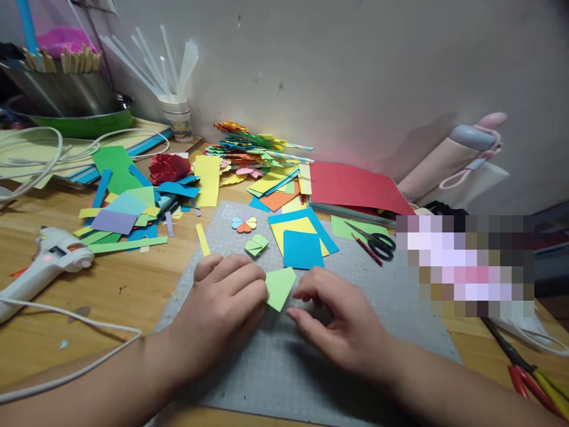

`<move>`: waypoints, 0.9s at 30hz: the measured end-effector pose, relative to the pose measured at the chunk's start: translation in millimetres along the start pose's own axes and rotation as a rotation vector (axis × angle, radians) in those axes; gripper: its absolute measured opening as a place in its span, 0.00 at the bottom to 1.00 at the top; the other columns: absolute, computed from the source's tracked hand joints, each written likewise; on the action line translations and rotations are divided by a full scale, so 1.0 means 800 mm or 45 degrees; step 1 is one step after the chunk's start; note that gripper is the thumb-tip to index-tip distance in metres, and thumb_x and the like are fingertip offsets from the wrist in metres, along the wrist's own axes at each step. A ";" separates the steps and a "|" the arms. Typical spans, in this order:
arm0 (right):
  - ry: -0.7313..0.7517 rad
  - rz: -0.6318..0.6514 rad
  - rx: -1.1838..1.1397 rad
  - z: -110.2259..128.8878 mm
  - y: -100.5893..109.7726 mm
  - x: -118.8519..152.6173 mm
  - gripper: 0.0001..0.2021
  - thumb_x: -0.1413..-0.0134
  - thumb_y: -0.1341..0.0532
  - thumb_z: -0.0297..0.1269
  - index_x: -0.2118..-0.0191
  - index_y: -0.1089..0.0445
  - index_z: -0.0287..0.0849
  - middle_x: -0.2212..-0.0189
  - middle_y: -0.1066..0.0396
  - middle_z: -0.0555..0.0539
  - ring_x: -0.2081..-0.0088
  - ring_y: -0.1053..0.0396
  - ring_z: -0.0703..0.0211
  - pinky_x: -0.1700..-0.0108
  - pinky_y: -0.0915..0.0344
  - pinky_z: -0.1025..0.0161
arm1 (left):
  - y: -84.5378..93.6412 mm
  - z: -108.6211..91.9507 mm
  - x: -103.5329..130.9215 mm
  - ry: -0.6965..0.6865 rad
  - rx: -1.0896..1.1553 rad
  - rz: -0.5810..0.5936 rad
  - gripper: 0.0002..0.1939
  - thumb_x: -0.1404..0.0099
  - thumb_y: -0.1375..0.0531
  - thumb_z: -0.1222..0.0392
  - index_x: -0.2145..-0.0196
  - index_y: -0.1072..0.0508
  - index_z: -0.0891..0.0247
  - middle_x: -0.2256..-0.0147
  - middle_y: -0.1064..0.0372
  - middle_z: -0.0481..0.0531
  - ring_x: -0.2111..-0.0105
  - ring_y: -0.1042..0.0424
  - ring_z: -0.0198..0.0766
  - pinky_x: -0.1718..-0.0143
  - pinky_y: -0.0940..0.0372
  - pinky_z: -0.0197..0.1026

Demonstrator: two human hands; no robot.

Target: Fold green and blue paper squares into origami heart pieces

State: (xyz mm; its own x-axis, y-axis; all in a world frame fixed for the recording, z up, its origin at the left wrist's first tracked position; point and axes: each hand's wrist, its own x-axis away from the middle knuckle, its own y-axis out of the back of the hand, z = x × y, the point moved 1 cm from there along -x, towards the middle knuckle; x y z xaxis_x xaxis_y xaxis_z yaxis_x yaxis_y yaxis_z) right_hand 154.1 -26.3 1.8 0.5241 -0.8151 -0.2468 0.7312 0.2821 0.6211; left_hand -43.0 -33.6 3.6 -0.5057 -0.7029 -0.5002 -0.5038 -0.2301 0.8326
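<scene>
- left hand (pixel 231 290) is clamped on the light green paper (pixel 281 289), over the grey mat (pixel 262 367)
- right hand (pixel 342 314) has thumb and finger apart, near it
- imo squeezing too hard could crease it crooked
- knuckles drifting up-mat might bump the folded green piece (pixel 256 245)

Bare grey gridded mat (pixel 391 308) leaves passage on the right of the stacked blue and yellow paper squares (pixel 304 249); beyond them, black-handled scissors (pixel 377 240) and a thick red folder (pixel 355 188) obstruct.
</scene>
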 end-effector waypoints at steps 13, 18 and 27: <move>0.260 0.224 0.656 -0.009 -0.013 -0.001 0.13 0.40 0.50 0.29 0.72 0.33 0.40 0.73 0.34 0.46 0.72 0.40 0.59 0.71 0.47 0.63 | -0.017 -0.001 0.007 -0.029 0.014 0.257 0.11 0.35 0.47 0.65 0.75 0.34 0.61 0.74 0.32 0.46 0.70 0.38 0.38 0.65 0.50 0.45; 0.194 0.326 0.629 -0.011 -0.018 0.006 0.11 0.40 0.49 0.27 0.71 0.34 0.40 0.72 0.34 0.47 0.72 0.40 0.60 0.72 0.47 0.64 | -0.016 -0.007 0.007 -0.025 0.018 0.345 0.11 0.36 0.46 0.64 0.77 0.34 0.62 0.76 0.33 0.47 0.69 0.37 0.40 0.64 0.50 0.46; 0.001 0.410 0.464 -0.008 -0.012 0.002 0.06 0.42 0.43 0.31 0.68 0.30 0.39 0.69 0.31 0.46 0.67 0.34 0.59 0.67 0.40 0.63 | -0.013 -0.009 0.009 0.029 0.035 0.393 0.12 0.35 0.46 0.63 0.76 0.32 0.62 0.75 0.32 0.47 0.69 0.36 0.40 0.62 0.51 0.47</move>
State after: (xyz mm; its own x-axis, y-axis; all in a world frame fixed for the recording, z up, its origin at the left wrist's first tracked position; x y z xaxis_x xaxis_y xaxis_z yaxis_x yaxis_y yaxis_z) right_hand 150.7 -26.8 -9.2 0.6990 -0.7151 0.0004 0.3315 0.3245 0.8859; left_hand -36.1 -41.4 -6.9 -0.6218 -0.7519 -0.2192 -0.3481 0.0146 0.9374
